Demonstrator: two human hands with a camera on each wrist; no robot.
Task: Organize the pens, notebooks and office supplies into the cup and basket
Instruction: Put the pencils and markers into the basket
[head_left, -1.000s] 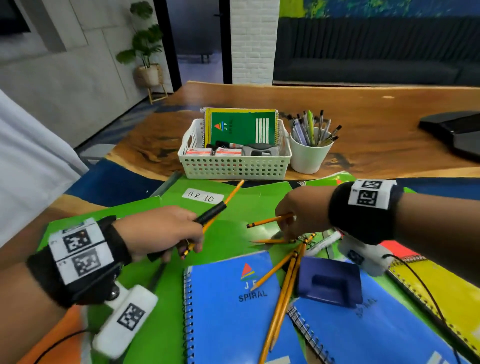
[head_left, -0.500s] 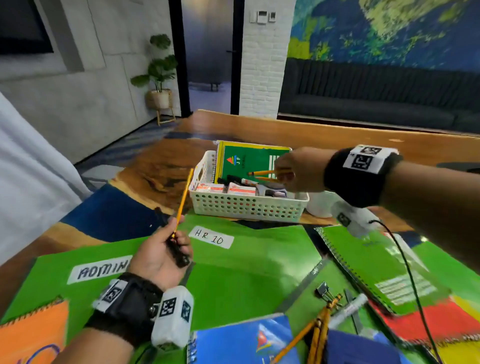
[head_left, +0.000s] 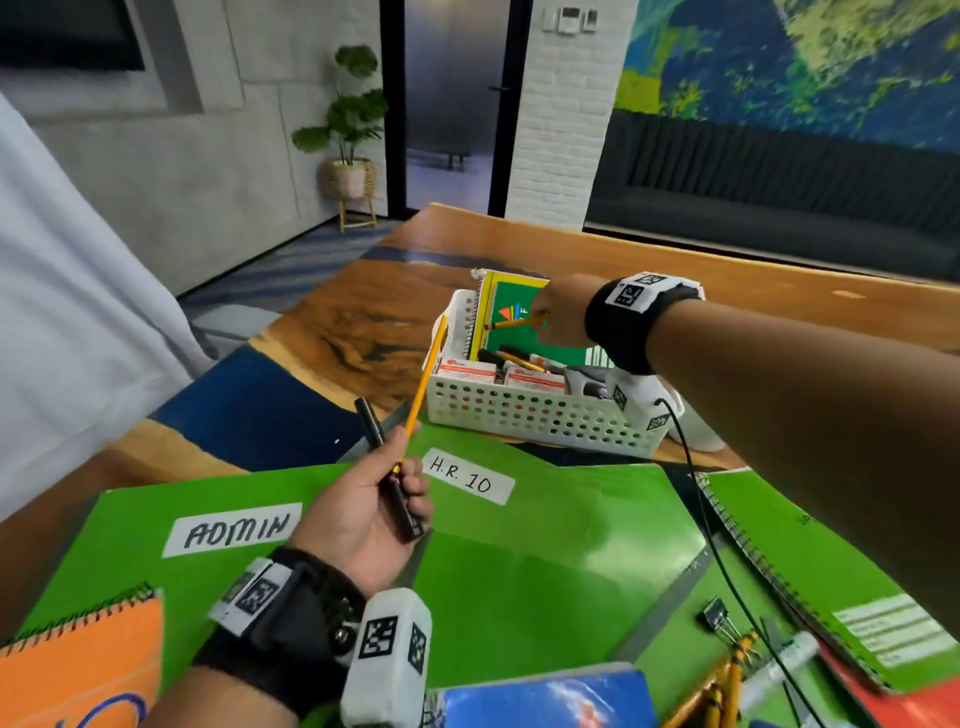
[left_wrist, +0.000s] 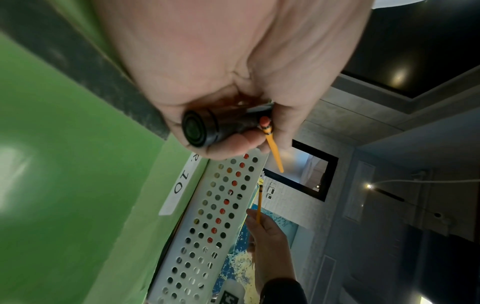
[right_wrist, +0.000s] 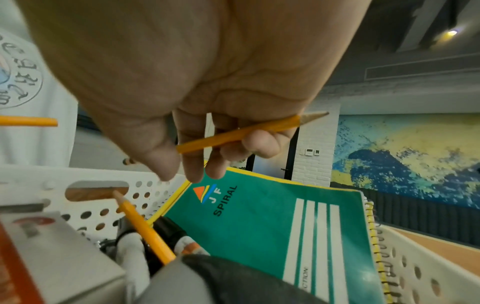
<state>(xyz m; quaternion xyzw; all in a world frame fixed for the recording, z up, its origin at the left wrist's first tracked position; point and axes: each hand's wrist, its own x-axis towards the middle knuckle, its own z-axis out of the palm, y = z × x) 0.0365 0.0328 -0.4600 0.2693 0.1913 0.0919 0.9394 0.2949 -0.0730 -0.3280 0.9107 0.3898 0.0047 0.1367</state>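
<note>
My right hand (head_left: 545, 322) hovers over the white basket (head_left: 540, 415) and pinches a yellow pencil (head_left: 514, 323) in front of the green notebook (head_left: 519, 338) standing in it. In the right wrist view the hand (right_wrist: 207, 156) holds that pencil (right_wrist: 246, 131) level above the notebook (right_wrist: 272, 216), and another pencil (right_wrist: 145, 226) lies in the basket (right_wrist: 103, 195). My left hand (head_left: 400, 467) grips a black marker (head_left: 371, 421) and a yellow pencil (head_left: 426, 384) just before the basket; the left wrist view shows the marker (left_wrist: 205, 127) and the pencil (left_wrist: 272, 148). My right wrist hides most of the white cup (head_left: 701, 431).
Green folders labelled ADMIN (head_left: 234, 530) and H.R. 10 (head_left: 467, 480) cover the near table. An orange notebook (head_left: 78, 670) lies at the bottom left and a blue one (head_left: 545, 701) at the bottom. Loose pencils (head_left: 727, 675), a binder clip (head_left: 717, 621), a white marker (head_left: 779, 665) and a green spiral notebook (head_left: 831, 587) lie to the right.
My right hand has carried a pencil from the loose pile up to over the basket. My left hand has turned palm up, its marker and pencil now pointing toward the basket.
</note>
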